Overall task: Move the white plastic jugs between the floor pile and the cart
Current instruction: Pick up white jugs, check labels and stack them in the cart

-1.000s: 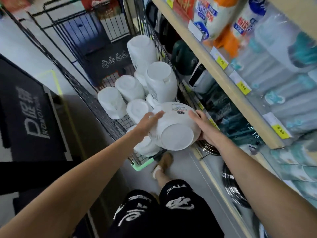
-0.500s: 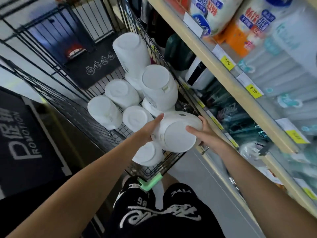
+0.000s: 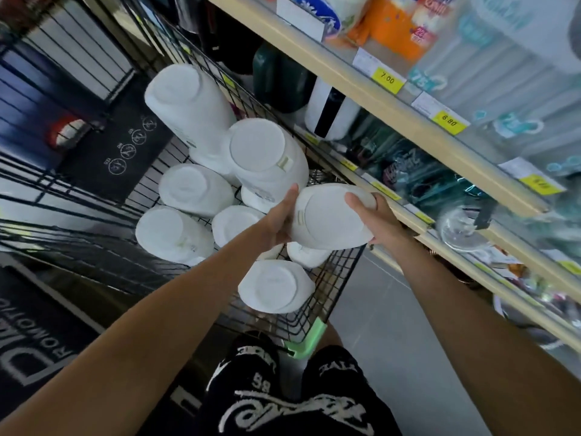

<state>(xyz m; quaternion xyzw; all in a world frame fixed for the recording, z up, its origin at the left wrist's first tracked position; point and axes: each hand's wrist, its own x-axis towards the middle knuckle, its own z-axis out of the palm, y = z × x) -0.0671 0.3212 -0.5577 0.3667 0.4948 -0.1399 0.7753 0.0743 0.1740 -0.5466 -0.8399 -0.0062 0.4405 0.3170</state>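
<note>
A white plastic jug (image 3: 331, 220) is held bottom-toward-me over the near right corner of the black wire cart (image 3: 330, 297). My left hand (image 3: 278, 220) holds its left side and my right hand (image 3: 375, 221) grips its right side, thumb over the rim of the base. Several more white jugs lie bottom-up inside the cart, among them a tall jug (image 3: 185, 105) at the back, a wide jug (image 3: 264, 152) in the middle and a jug (image 3: 273, 286) at the near edge. No floor pile is in view.
Shop shelves (image 3: 408, 121) with yellow price tags, bottles and packets run close along the cart's right side. A dark promotion mat (image 3: 41, 341) lies on the floor at left. My legs in black printed shorts (image 3: 283, 404) stand behind the cart's green corner bumper (image 3: 309, 339).
The held jug has gone farther forward and down over the cart, between both hands. The view has tilted closer over the cart.
</note>
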